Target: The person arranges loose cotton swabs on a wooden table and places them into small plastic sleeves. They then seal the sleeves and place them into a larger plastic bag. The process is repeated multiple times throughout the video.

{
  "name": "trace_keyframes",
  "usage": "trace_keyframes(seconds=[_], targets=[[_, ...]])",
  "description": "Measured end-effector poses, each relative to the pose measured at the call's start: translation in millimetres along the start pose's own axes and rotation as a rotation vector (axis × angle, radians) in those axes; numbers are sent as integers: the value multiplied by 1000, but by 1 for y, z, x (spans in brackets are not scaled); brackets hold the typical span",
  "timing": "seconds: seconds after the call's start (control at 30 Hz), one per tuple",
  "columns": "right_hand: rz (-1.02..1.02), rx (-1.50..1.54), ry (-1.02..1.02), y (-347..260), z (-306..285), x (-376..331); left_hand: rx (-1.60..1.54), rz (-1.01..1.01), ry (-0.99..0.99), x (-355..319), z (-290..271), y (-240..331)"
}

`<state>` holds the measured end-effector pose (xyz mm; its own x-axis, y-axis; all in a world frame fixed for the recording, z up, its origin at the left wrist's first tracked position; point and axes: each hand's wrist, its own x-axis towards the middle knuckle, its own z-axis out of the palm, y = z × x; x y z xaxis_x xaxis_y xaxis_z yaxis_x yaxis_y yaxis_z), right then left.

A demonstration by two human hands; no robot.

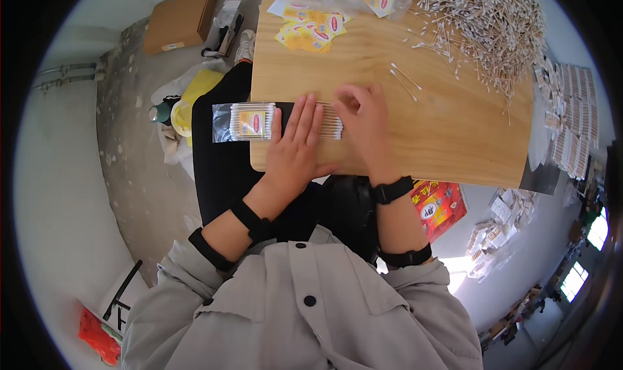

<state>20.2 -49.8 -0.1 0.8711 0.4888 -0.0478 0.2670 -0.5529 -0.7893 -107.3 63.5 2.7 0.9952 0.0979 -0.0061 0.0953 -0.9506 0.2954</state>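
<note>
My left hand (293,149) lies flat, fingers together, on a row of cotton swabs (329,121) at the near edge of a wooden board (415,136). My right hand (365,127) rests beside it, fingers curled over the same row. Left of my hands, a clear plastic bag (241,121) with a yellow and red label holds a bundle of swabs and hangs over the board's left edge. A large loose heap of swabs (487,26) covers the board's far right corner.
Yellow and red labelled bags (311,27) lie at the board's far side. Two stray swabs (405,79) lie mid-board. Packed swab bundles (571,117) are stacked right of the board. A cardboard box (178,21) and a yellow bag (195,97) sit on the floor at left.
</note>
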Motion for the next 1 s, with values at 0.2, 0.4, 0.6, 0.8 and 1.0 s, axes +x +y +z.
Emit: trace_keyframes(seconds=[0.2,0.4,0.6,0.8,1.0], targets=[[25,-167,-208,1,-11,30,-16,5,9,1,0,1],[20,-199,-172,-1,-14,31,-25,1,6,-2,2,-2],[132,265,407,36,-10,12,-48,-7,1,-2,1,-3],[-18,624,240,-15,54,-21,56,-45,-46,-6,-5,-9],[-72,144,337,-18,49,-16,52,-82,-7,-13,-3,-17]])
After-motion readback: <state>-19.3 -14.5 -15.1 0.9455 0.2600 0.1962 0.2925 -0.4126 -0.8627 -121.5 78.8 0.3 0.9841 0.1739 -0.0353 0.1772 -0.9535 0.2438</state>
